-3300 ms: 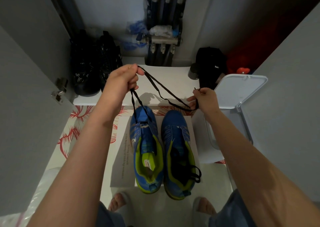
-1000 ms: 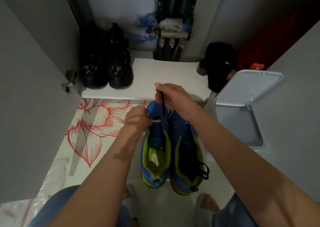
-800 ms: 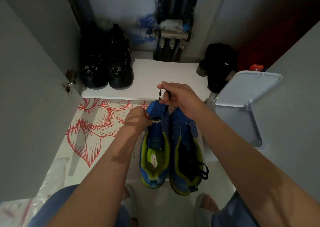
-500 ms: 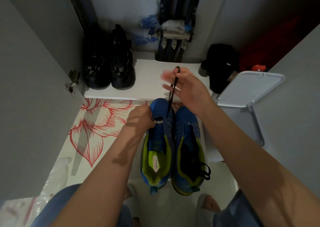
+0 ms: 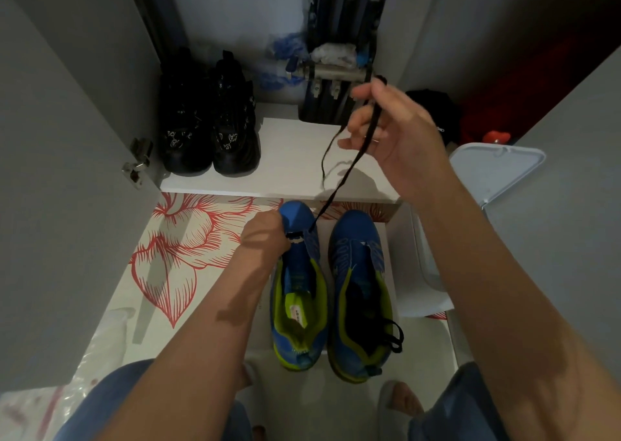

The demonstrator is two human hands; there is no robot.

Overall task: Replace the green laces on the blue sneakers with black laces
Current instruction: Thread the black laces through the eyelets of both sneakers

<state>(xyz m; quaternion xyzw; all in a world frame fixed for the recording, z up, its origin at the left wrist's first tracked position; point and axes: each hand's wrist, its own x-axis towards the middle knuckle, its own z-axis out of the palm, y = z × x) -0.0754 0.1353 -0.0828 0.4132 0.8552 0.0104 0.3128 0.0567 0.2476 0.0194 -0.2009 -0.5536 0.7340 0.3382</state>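
Note:
Two blue sneakers with lime-green lining stand side by side on the floor, toes pointing away from me. My left hand [image 5: 263,239] grips the left sneaker [image 5: 297,292] at its toe end, by the lowest eyelets. My right hand [image 5: 393,138] is raised above the shelf and pinches a black lace [image 5: 342,178], which runs taut down to the left sneaker's front eyelets. A loose end of it dangles below my fingers. The right sneaker [image 5: 361,292] has a second black lace [image 5: 391,334] bunched inside it and spilling over its collar.
A pair of black shoes [image 5: 208,124] stands on the white shelf [image 5: 289,168] at the back left. A white bin with its lid [image 5: 494,172] open is at the right. Grey cabinet doors flank both sides. The floor [image 5: 188,245] has a red floral pattern.
My right hand has risen from the left sneaker's toe up and to the right, drawing the black lace out through the eyelets. My left hand stays on the sneaker.

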